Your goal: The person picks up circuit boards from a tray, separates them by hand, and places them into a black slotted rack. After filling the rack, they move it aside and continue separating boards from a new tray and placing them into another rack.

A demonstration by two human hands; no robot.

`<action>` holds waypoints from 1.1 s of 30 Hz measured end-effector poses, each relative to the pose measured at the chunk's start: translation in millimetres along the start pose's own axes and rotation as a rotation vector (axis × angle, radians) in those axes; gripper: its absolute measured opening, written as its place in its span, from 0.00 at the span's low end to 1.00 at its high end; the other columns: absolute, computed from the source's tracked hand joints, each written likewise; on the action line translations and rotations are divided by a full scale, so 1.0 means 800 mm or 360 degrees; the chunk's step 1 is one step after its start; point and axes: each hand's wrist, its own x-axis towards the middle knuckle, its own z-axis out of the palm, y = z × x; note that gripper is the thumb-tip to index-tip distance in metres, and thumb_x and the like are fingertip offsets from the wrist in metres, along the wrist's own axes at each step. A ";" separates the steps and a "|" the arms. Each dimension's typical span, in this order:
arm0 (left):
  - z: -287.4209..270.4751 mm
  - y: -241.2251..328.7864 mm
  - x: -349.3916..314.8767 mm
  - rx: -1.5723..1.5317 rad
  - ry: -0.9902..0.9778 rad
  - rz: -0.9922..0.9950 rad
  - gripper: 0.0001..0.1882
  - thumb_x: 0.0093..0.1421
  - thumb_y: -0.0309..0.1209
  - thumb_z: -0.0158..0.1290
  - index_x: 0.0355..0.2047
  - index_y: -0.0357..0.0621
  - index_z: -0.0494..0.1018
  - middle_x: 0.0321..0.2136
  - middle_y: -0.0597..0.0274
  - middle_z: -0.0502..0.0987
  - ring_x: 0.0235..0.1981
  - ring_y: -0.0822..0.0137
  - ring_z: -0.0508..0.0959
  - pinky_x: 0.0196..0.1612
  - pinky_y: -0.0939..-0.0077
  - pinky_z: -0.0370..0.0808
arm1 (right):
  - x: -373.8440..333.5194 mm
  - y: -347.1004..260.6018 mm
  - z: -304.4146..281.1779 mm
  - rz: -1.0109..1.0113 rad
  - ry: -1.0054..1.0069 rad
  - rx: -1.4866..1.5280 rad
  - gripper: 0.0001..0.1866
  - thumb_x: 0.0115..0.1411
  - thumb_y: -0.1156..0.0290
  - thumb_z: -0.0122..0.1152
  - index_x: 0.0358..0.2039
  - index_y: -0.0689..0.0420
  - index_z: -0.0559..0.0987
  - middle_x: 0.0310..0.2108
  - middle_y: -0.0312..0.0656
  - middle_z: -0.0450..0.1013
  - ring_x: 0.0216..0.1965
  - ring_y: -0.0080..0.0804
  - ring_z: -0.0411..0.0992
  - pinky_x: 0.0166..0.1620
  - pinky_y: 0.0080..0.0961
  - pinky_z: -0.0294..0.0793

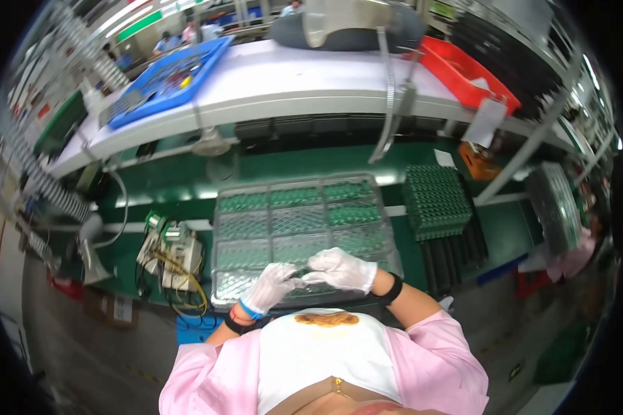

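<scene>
My left hand (271, 285) and my right hand (340, 270), both in white gloves, meet over the near side of a clear plastic tray (214, 238). Their fingers are bent and drawn together at the tips. Something small and dark shows between them, but I cannot make out its kind. The tray is divided into several compartments, many holding rows of small green pieces (353, 213). Black bands circle both wrists, and the left also wears a blue one.
Right of the tray rises a stack of green boards (436, 200) beside black strips (441, 263). Devices with yellow cables (183, 266) stand on the left. Above the bench runs a white shelf (284, 76) carrying a blue tray (124, 114) and a red bin (464, 76). A metal-tubed lamp arm (389, 104) hangs down.
</scene>
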 end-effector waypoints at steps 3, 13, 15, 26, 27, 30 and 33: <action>-0.016 -0.005 -0.016 -0.0102 0.0130 -0.0056 0.05 0.48 0.31 0.56 0.27 0.50 0.77 0.29 0.62 0.73 0.30 0.60 0.74 0.30 0.67 0.69 | 0.030 -0.004 0.010 -0.0085 -0.0103 -0.0007 0.17 0.57 0.58 0.57 0.23 0.58 0.69 0.20 0.46 0.65 0.24 0.46 0.65 0.28 0.38 0.63; -0.052 -0.069 -0.097 -0.0509 0.0111 -0.0286 0.07 0.50 0.34 0.56 0.29 0.46 0.75 0.26 0.59 0.72 0.29 0.58 0.74 0.31 0.65 0.69 | 0.115 0.034 0.100 -0.0527 0.0078 0.0140 0.16 0.57 0.60 0.60 0.22 0.57 0.68 0.15 0.39 0.60 0.18 0.37 0.64 0.22 0.26 0.63; -0.066 -0.070 -0.102 -0.0397 0.0184 -0.0292 0.09 0.52 0.35 0.56 0.30 0.43 0.74 0.22 0.54 0.72 0.27 0.53 0.73 0.30 0.63 0.69 | 0.138 0.039 0.095 0.0201 0.0171 0.0497 0.15 0.57 0.61 0.59 0.23 0.57 0.69 0.15 0.38 0.61 0.17 0.34 0.64 0.21 0.24 0.63; -0.032 -0.102 -0.120 -0.0900 0.0395 -0.1120 0.11 0.51 0.29 0.58 0.34 0.40 0.74 0.29 0.54 0.77 0.33 0.58 0.77 0.36 0.70 0.72 | 0.097 0.256 0.172 0.1815 0.0316 -0.0576 0.16 0.50 0.66 0.63 0.38 0.59 0.73 0.36 0.56 0.73 0.41 0.56 0.70 0.44 0.44 0.71; -0.025 -0.110 -0.124 -0.0971 0.0450 -0.1262 0.11 0.50 0.29 0.58 0.34 0.40 0.74 0.29 0.53 0.77 0.33 0.59 0.77 0.36 0.70 0.73 | 0.109 0.250 0.173 0.1803 0.0394 -0.0468 0.18 0.49 0.66 0.64 0.39 0.59 0.73 0.39 0.54 0.73 0.41 0.55 0.70 0.44 0.42 0.71; -0.033 -0.128 -0.115 -0.0630 0.0272 -0.1118 0.12 0.48 0.28 0.60 0.34 0.38 0.74 0.29 0.53 0.77 0.30 0.57 0.78 0.34 0.70 0.72 | 0.112 0.267 0.183 0.1497 0.0288 -0.0529 0.20 0.45 0.65 0.67 0.36 0.62 0.73 0.38 0.57 0.71 0.42 0.56 0.69 0.45 0.42 0.70; -0.026 -0.143 -0.109 -0.0249 0.0148 -0.1018 0.11 0.48 0.28 0.60 0.31 0.37 0.73 0.27 0.52 0.76 0.26 0.57 0.76 0.31 0.70 0.71 | 0.128 0.259 0.174 0.1719 0.0463 -0.0227 0.21 0.42 0.67 0.69 0.36 0.62 0.76 0.37 0.55 0.74 0.41 0.51 0.72 0.44 0.38 0.72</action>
